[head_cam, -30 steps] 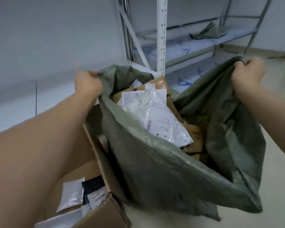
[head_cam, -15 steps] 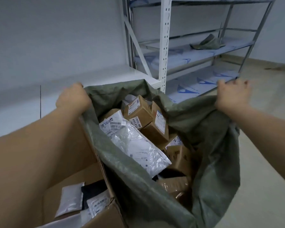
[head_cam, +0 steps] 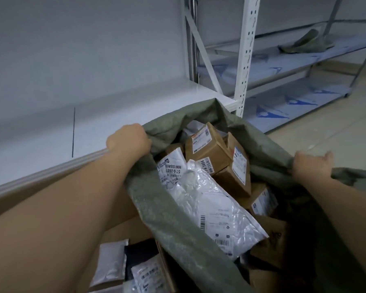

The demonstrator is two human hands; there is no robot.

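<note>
- Grey-green woven plastic sack (head_cam: 178, 220) hangs open between both hands, its body sagging below the fingers; soft and floppy, probably heavy with its load, so best held by a bunched rim
- Left hand (head_cam: 128, 142) has its fingers curled tight round the left rim
- Right hand (head_cam: 312, 166) grips the right rim, fingers folded over the edge
- Brown cardboard boxes (head_cam: 209, 151) and a crinkled white plastic mailer (head_cam: 216, 208) lie inside, beneath and between the fingers
</note>
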